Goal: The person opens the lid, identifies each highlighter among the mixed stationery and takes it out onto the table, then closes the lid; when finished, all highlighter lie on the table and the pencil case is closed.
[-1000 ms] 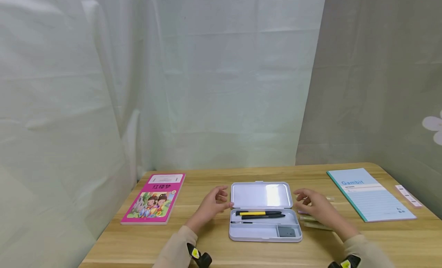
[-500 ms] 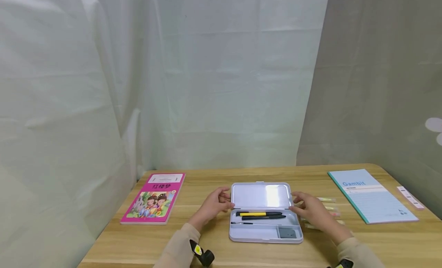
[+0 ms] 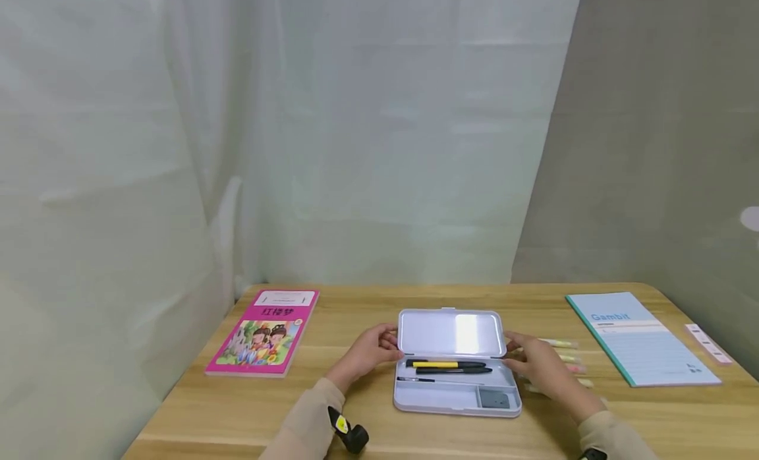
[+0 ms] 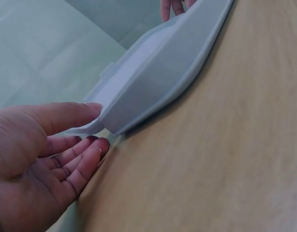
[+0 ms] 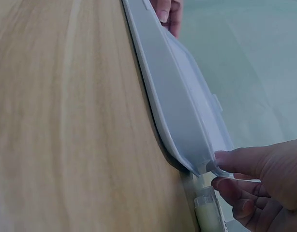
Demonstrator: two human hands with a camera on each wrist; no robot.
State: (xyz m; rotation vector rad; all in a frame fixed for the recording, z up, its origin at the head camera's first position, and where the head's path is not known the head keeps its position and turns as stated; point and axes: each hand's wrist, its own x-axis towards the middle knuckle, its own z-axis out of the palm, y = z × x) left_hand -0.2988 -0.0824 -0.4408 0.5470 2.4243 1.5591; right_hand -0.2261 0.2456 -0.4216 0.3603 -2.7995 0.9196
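Observation:
An opened white pencil case [image 3: 435, 399] lies on the table, its lid [image 3: 427, 333] folded back at the far side. Inside are a yellow-and-black pen [image 3: 439, 364], a black pen [image 3: 453, 371], a thin dark-tipped brush or pen [image 3: 416, 379] and a grey eraser [image 3: 494, 399] in the small right compartment. My left hand [image 3: 372, 351] pinches the lid's left edge, thumb on the inner face and fingers behind or beneath, as the left wrist view shows. At the lid's right edge, my right hand [image 3: 538, 364] pinches likewise; its thumb [image 5: 240, 159] touches the rim.
Several pale highlighters [image 3: 563, 344] lie right of the case, partly hidden by the right hand. A pink book [image 3: 290, 345] is at left. A blue notebook [image 3: 646, 348] and a small pink-and-white strip [image 3: 708, 343] are at right. A curtain [image 3: 385, 150] hangs behind the table.
My right hand has moved left from beside the case and taken hold of the lid's right edge. The left hand has come slightly closer to the lid. The view has shifted a little.

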